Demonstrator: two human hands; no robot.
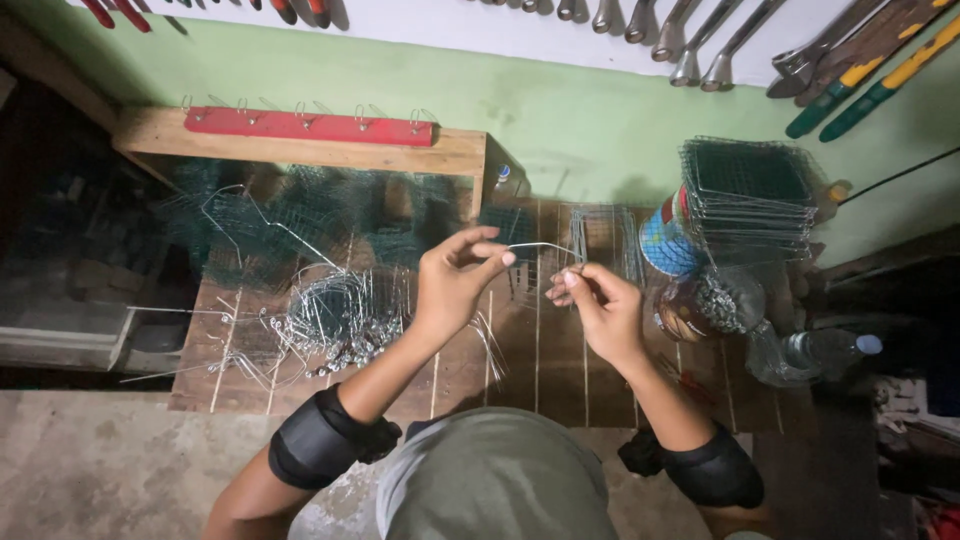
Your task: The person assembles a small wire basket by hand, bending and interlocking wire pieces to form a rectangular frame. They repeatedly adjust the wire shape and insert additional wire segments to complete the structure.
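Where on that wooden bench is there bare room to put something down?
Bare planks show on the wooden bench below the left hand and right hand, between the pile of bent wire pieces and the jar. Crowded: green mesh at the back left, stacked wire frames and plastic bottle on the right.

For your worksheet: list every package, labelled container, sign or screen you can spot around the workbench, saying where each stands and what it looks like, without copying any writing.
Printed tin: right of the right hand, beneath the stack of wire mesh panels; round, blue with red and white.
Clear jar: in front of the tin; filled with small metal parts.
Plastic bottle: far right, lying down; clear, blue cap.
No signs or screens.
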